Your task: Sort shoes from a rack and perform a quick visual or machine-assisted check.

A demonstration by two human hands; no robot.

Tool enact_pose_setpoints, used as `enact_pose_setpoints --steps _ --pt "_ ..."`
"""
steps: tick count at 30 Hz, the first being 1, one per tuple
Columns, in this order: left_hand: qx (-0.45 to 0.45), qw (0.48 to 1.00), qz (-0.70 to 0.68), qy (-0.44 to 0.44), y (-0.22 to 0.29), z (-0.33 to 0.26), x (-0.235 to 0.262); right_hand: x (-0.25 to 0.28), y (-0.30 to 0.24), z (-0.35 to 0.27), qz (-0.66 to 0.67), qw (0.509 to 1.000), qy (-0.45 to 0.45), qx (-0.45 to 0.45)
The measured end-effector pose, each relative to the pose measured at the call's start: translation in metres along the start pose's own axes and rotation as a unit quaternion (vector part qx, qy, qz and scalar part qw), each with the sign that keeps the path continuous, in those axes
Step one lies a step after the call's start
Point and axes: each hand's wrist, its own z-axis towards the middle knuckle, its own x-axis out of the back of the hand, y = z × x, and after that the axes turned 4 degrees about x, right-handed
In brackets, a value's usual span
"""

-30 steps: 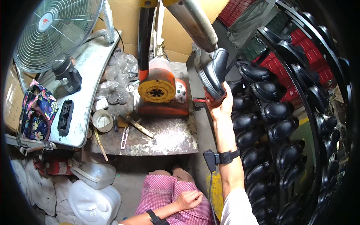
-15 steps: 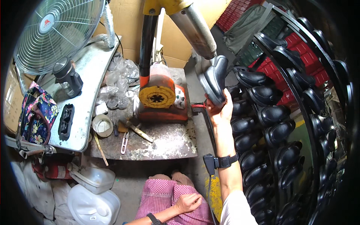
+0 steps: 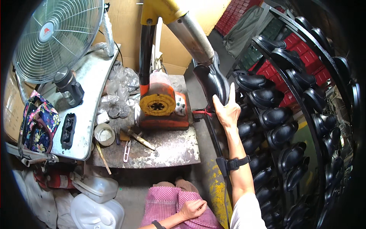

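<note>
My right hand (image 3: 228, 111) grips a glossy black leather shoe (image 3: 214, 82) by its toe end. The thumb presses on the upper and the forefinger stretches along the sole edge; the other fingers are mostly hidden. The shoe's far end lies against the lower end of a thick metal tube (image 3: 192, 36), which covers part of it. Curled into a loose fist, my left hand (image 3: 193, 209) rests on the pink checked cloth (image 3: 162, 202) over my lap, and nothing shows in it.
A rack (image 3: 316, 137) of black shoes stands close on the right. An orange machine base (image 3: 164, 121) sits on the worn table (image 3: 171, 147), with small scissors (image 3: 127, 152), a brush-like tool (image 3: 141, 139) and a white cup (image 3: 104, 134). A fan (image 3: 53, 34) stands left.
My right hand has turned the shoe, so its upper now faces me instead of its side and sole. The forefinger has straightened. My left hand stays on my lap; the view has shifted slightly.
</note>
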Motion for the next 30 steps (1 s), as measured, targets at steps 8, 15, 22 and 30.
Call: enact_pose_setpoints --steps 8,15,22,30 --pt "-0.003 1.000 0.013 -0.003 0.000 -0.002 0.001 -0.012 0.000 0.028 -0.039 0.999 0.007 0.011" --pt "0.007 1.000 0.002 0.004 0.003 -0.004 -0.001 0.015 0.038 -0.041 0.286 0.956 0.060 -0.031" --pt "-0.017 0.999 0.035 -0.011 -0.003 -0.005 -0.011 0.182 0.073 -0.192 0.583 0.736 -0.007 -0.345" --pt "0.024 0.998 0.046 -0.035 0.001 -0.003 -0.029 0.367 0.041 -0.324 0.385 0.838 0.206 -0.327"
